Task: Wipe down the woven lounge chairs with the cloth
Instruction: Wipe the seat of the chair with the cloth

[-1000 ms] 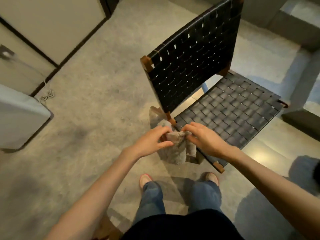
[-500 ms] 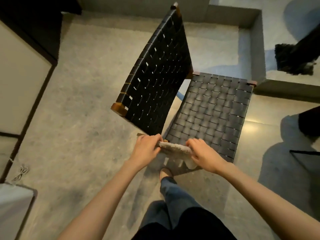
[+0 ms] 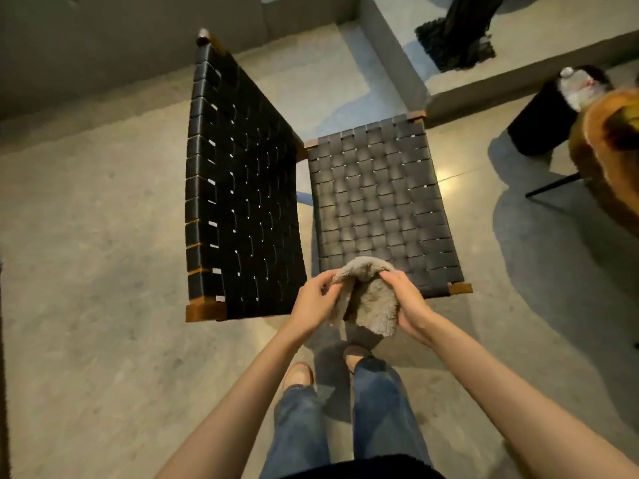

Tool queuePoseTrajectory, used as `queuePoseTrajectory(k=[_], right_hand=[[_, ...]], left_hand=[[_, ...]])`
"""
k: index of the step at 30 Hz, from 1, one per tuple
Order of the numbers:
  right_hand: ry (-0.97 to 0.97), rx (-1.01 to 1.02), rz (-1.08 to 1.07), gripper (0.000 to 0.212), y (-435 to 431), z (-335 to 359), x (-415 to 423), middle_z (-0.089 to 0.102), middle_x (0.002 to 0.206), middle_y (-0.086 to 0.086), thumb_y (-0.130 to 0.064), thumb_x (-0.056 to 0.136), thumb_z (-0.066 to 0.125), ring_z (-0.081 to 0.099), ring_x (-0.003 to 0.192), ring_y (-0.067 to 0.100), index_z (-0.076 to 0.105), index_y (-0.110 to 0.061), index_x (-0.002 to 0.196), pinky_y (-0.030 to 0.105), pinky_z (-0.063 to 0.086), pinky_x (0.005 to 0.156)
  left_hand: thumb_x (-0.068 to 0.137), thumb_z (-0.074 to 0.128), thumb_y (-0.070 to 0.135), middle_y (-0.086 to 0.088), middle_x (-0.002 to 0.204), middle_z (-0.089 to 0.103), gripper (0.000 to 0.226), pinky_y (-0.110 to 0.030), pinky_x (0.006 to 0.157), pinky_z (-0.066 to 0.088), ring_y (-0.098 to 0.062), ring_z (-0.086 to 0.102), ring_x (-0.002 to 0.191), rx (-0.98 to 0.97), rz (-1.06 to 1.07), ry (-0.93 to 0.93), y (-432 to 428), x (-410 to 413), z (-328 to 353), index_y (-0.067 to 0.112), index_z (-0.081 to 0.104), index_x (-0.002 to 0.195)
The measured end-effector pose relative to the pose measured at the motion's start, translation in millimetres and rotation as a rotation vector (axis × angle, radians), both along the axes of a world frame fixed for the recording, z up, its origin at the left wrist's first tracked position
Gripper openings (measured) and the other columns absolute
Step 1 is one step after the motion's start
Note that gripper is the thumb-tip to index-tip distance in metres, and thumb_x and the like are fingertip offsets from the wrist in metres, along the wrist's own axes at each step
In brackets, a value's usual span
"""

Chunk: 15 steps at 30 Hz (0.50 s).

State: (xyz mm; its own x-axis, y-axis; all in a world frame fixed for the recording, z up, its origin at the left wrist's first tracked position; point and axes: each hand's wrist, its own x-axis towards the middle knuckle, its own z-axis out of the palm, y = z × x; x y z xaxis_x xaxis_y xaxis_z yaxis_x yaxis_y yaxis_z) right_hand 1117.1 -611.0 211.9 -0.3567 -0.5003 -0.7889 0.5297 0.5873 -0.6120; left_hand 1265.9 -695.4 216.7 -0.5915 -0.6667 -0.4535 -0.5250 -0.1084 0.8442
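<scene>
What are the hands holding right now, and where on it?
Both hold the grey cloth. The left hand pinches its upper left edge. The right hand grips its right side near the top fold.

We are seeing a dim, warm-toned scene lit from overhead. A small glare spot is shining on the polished floor [image 3: 103, 254] just beside the chair [image 3: 377, 202], off its seat's right edge. Broad soft shadows are pooling along the floor's right side. The wide lens is bowing straight lines near the edges, and the upper right corner is smearing into blur.
</scene>
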Motion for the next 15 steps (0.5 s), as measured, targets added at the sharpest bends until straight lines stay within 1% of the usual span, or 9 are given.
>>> queuePoseTrajectory(k=[3, 5, 7, 8, 9, 10, 11, 13, 15], right_hand=[[-0.155, -0.089, -0.377, 0.042, 7, -17, 19, 0.054, 0.129, 0.022, -0.023, 0.099, 0.048, 0.052, 0.121, 0.032, 0.042, -0.004, 0.135, 0.049, 0.04, 0.105], [-0.157, -0.123, -0.504, 0.045, 17, -27, 27, 0.051, 0.133, 0.024, -0.023, 0.098, 0.05, 0.051, 0.123, 0.033, 0.04, -0.004, 0.137, 0.05, 0.04, 0.106], [-0.128, -0.122, -0.575, 0.046, 30, -37, 32, 0.051, 0.133, 0.023, -0.024, 0.097, 0.051, 0.051, 0.123, 0.033, 0.039, -0.005, 0.137, 0.051, 0.04, 0.105], [-0.116, -0.12, -0.598, 0.044, 37, -43, 33, 0.052, 0.132, 0.021, -0.025, 0.098, 0.051, 0.052, 0.121, 0.033, 0.041, -0.006, 0.136, 0.05, 0.041, 0.104], [-0.088, -0.108, -0.617, 0.04, 43, -50, 33, 0.054, 0.13, 0.019, -0.025, 0.098, 0.051, 0.054, 0.119, 0.031, 0.044, -0.008, 0.133, 0.048, 0.044, 0.102], [-0.044, -0.082, -0.635, 0.034, 50, -56, 31, 0.057, 0.126, 0.018, -0.024, 0.098, 0.051, 0.057, 0.114, 0.029, 0.047, -0.01, 0.128, 0.045, 0.048, 0.097], [0.011, -0.044, -0.653, 0.027, 57, -63, 28, 0.06, 0.12, 0.015, -0.024, 0.097, 0.052, 0.06, 0.106, 0.026, 0.049, -0.013, 0.122, 0.041, 0.052, 0.087], [0.125, 0.017, -0.712, 0.02, 71, -78, 17, 0.06, 0.106, 0.009, -0.025, 0.097, 0.052, 0.062, 0.088, 0.017, 0.046, -0.018, 0.114, 0.028, 0.052, 0.065], [0.317, 0.08, -0.768, 0.022, 85, -95, 1, 0.056, 0.106, 0.006, -0.026, 0.097, 0.052, 0.056, 0.082, 0.011, 0.04, -0.021, 0.114, 0.02, 0.044, 0.057]], left_hand=[[0.09, 0.047, -0.003, 0.021, 0.085, 0.057, 0.031, -0.001, 0.071, 0.039, 0.013, 0.055, 0.082, 0.025, -0.235, 0.078, 7, -9, -13, 0.021, 0.063, 0.1], [0.083, 0.042, -0.016, 0.017, 0.088, 0.057, 0.037, 0.003, 0.073, 0.036, 0.017, 0.054, 0.084, 0.065, -0.39, 0.11, 14, -15, -23, 0.01, 0.063, 0.101], [0.076, 0.043, -0.018, 0.004, 0.093, 0.06, 0.042, -0.001, 0.077, 0.039, 0.01, 0.054, 0.088, 0.118, -0.517, 0.127, 20, -20, -33, -0.001, 0.061, 0.11], [0.074, 0.046, -0.012, -0.007, 0.094, 0.06, 0.041, -0.011, 0.08, 0.042, 0.001, 0.055, 0.091, 0.12, -0.585, 0.133, 24, -24, -40, -0.005, 0.06, 0.112], [0.073, 0.048, -0.004, -0.013, 0.094, 0.055, 0.043, -0.022, 0.083, 0.041, -0.013, 0.053, 0.094, 0.102, -0.667, 0.116, 28, -28, -48, -0.006, 0.06, 0.114], [0.074, 0.049, 0.003, -0.014, 0.095, 0.048, 0.046, -0.028, 0.086, 0.037, -0.023, 0.048, 0.097, 0.088, -0.734, 0.062, 33, -34, -56, -0.004, 0.059, 0.119], [0.079, 0.047, 0.005, -0.012, 0.097, 0.046, 0.047, -0.028, 0.091, 0.035, -0.026, 0.045, 0.099, 0.09, -0.78, 0.01, 38, -40, -63, 0.001, 0.056, 0.125], [0.088, 0.041, 0.0, -0.012, 0.109, 0.054, 0.048, -0.018, 0.095, 0.036, -0.019, 0.05, 0.103, 0.132, -0.815, 0.02, 48, -50, -80, 0.008, 0.049, 0.135], [0.093, 0.035, -0.002, -0.01, 0.126, 0.057, 0.046, -0.012, 0.086, 0.041, -0.012, 0.056, 0.102, 0.13, -0.721, 0.001, 52, -57, -102, 0.012, 0.049, 0.135]])
